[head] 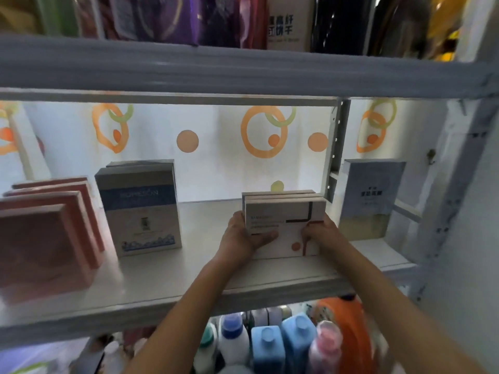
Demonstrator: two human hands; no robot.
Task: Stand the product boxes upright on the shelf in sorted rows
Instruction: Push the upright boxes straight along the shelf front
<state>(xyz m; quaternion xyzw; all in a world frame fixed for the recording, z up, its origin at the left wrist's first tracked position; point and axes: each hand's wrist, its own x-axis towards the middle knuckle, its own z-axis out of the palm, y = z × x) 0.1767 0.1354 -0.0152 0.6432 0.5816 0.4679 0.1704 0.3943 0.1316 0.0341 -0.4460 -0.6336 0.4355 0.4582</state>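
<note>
Left hand (pixel 244 236) and right hand (pixel 321 233) clamp the white boxes (pixel 283 225) at 9 and 3 o'clock; best push them back squarely, faces flush, on the shelf (pixel 189 282).

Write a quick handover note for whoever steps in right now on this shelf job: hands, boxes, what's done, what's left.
Left hand and right hand grip the two sides of the front white box, upright on the shelf, with two like boxes standing behind it.
Done: pink boxes stand in a row at the left; blue-and-white boxes stand beside them, one behind another.
Left: square up the white row and let go. The pale blue box stands alone at the far right.
</note>
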